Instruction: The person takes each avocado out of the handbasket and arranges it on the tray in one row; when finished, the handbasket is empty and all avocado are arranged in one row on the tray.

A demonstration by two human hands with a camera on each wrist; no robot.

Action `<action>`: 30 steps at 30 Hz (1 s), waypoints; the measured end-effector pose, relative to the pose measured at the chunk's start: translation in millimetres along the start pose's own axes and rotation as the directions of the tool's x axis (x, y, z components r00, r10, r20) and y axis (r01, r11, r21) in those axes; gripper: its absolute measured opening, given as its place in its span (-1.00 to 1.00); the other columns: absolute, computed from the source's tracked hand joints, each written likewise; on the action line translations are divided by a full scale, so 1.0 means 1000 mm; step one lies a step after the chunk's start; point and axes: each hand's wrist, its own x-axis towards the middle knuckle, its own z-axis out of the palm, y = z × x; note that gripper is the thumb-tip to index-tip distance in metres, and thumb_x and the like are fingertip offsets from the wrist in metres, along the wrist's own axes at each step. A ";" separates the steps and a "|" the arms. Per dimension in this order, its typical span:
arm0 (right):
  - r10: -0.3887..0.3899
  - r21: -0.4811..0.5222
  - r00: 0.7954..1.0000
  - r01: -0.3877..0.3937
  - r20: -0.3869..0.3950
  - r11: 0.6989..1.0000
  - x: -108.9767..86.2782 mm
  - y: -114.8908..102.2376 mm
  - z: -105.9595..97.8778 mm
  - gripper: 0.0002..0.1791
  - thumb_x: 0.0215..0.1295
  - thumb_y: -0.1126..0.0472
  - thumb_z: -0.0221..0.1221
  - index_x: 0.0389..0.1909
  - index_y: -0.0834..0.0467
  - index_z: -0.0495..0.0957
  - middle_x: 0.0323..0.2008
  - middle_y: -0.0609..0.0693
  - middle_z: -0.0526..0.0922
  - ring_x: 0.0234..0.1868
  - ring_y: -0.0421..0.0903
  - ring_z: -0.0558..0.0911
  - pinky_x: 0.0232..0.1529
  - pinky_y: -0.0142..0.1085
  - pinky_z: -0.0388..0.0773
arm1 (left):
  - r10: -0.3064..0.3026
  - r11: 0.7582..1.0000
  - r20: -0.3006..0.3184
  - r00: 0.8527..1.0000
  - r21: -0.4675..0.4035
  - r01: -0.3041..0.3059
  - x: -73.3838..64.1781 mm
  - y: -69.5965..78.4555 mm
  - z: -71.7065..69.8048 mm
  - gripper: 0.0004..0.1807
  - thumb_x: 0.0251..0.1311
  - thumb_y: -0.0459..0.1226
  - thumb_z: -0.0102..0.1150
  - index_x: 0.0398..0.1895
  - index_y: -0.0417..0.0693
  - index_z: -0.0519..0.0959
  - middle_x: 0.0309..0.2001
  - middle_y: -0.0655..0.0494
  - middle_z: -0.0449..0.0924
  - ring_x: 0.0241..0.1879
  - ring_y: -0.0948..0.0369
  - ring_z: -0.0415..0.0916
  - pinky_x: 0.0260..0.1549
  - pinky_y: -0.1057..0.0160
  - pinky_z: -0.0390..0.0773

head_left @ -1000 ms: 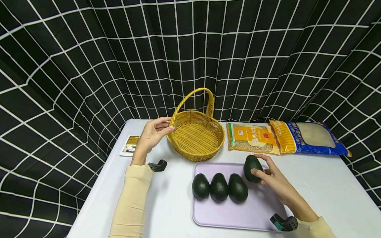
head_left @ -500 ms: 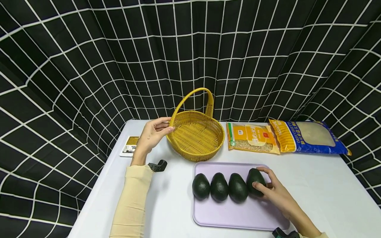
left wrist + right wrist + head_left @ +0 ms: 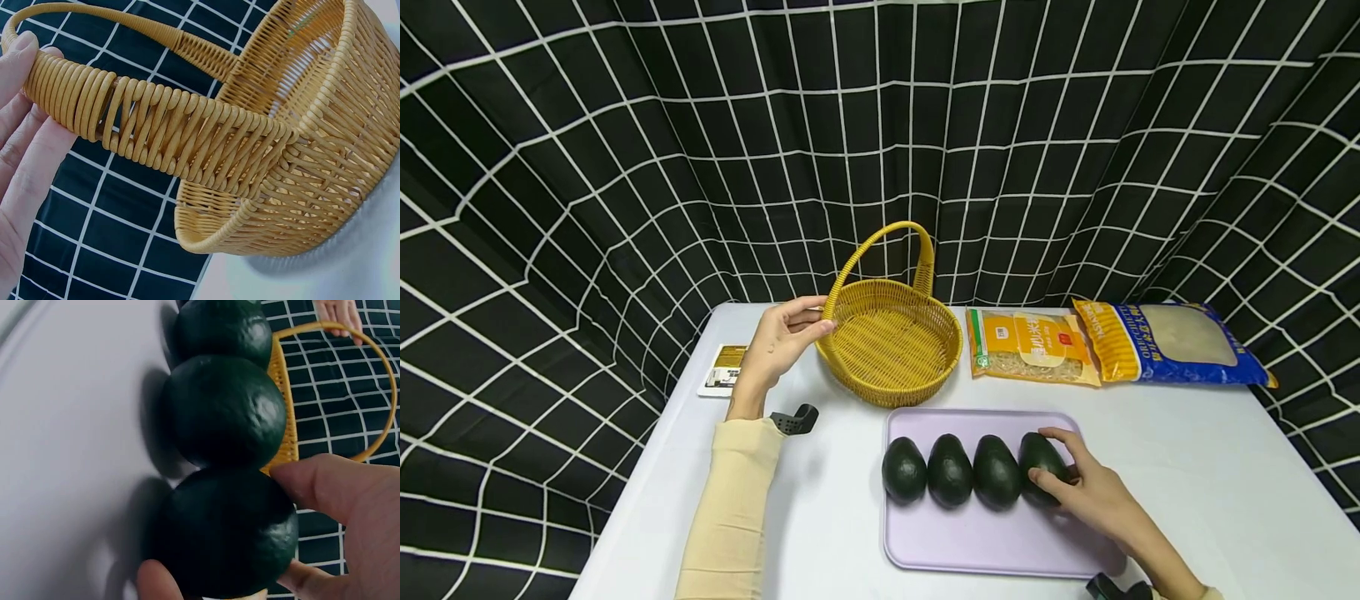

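Observation:
My left hand (image 3: pixel 777 348) pinches the handle of a yellow woven basket (image 3: pixel 895 387), thumb on one side and fingers on the other. In the left wrist view the handle (image 3: pixel 169 128) arches away from the thumb, and the basket stands on the white table. Toward the front, my right hand (image 3: pixel 1090 493) holds the rightmost dark green avocado (image 3: pixel 1037 457) on a lilac tray (image 3: pixel 970 546). Other avocados (image 3: pixel 951 471) stand in a row to its left. Seen from the right wrist, the held avocado (image 3: pixel 225 531) touches its neighbour (image 3: pixel 225 412).
Behind the tray lie an orange grain packet (image 3: pixel 1033 346) and a blue and yellow pasta bag (image 3: pixel 1180 343). A small white and gold packet (image 3: pixel 726 367) lies left of my left hand. A black gridded curtain (image 3: pixel 880 125) closes the back.
My right hand has brought its avocado down and slightly toward me onto the tray, at the row's right end. The left hand keeps its grip on the basket handle.

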 end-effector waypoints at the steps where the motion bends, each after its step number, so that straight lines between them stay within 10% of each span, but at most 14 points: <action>1: -0.006 -0.014 1.000 0.006 0.003 1.000 0.000 0.000 -0.001 -0.18 0.33 -0.20 0.26 0.51 -0.11 0.13 -0.24 0.07 0.73 -0.42 -0.12 0.69 -0.38 -0.25 0.49 | -0.001 1.000 -0.001 1.000 0.000 0.001 0.000 0.000 0.000 -0.54 0.26 -0.41 0.34 0.24 -0.24 0.57 -0.03 -0.33 0.69 -0.20 0.29 0.71 -0.13 0.41 0.67; 30: -0.102 -0.142 0.994 0.106 0.034 0.984 -0.003 0.004 -0.024 -0.14 0.36 -0.23 0.23 0.50 0.14 0.19 0.00 0.28 0.69 -0.12 0.02 0.71 -0.30 -0.21 0.60 | -0.009 1.000 -0.006 1.000 0.005 0.009 0.001 0.000 0.001 -0.54 0.26 -0.39 0.35 0.24 -0.22 0.57 -0.02 -0.30 0.70 -0.18 0.27 0.73 -0.11 0.40 0.68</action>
